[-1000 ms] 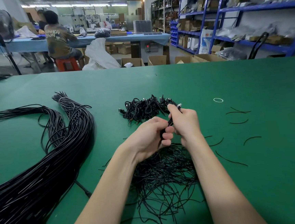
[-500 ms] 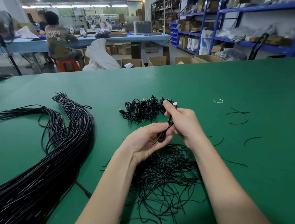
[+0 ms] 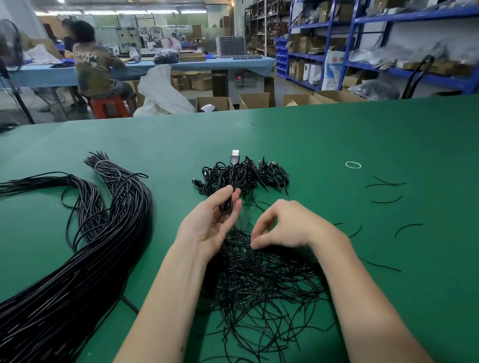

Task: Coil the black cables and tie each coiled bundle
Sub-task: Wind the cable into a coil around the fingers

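Beyond your green table's [image 3: 344, 131] far edge, you see a seated person [image 3: 94, 69] on a red stool [image 3: 109, 106], a standing fan [image 3: 6, 48], cardboard boxes [image 3: 215, 103], and blue metal shelving [image 3: 392, 17].

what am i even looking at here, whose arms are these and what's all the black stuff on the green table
There is no machine here. A person wears a camera on the head, so you look down along their own two arms at a green table. The left hand holds a small coiled cable with a plug end sticking up. The right hand dips its curled fingers into a heap of short black ties; whether it pinches one is unclear. Behind the hands lies a pile of finished coils, and a thick bunch of long cables lies at the left. A few loose ties and a small white ring lie at the right.
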Tool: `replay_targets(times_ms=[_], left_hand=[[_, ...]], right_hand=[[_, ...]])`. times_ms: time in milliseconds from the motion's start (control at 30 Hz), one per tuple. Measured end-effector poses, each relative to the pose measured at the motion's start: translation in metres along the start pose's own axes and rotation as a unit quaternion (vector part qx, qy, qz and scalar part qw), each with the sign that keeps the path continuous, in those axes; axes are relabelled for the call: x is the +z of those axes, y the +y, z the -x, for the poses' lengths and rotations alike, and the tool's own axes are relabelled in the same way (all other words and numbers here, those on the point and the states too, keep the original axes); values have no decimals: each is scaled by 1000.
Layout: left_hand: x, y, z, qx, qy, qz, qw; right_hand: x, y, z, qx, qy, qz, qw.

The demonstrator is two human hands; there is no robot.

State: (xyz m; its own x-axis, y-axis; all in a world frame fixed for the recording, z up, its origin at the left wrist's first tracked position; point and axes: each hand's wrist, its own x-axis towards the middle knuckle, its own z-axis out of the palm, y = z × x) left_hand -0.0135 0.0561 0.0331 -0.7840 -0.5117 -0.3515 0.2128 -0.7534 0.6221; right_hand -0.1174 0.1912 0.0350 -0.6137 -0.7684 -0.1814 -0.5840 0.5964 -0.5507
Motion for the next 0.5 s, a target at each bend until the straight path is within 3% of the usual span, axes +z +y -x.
replay_targets(times_ms=[200,500], left_hand=[[-2,3,-1,5,1,12,1000],[-6,6,-3,8,-1,22,1000]], right_hand=[[-5,2,1,-11,30,-22,999],[-17,15,6,-41,81,-296,951]])
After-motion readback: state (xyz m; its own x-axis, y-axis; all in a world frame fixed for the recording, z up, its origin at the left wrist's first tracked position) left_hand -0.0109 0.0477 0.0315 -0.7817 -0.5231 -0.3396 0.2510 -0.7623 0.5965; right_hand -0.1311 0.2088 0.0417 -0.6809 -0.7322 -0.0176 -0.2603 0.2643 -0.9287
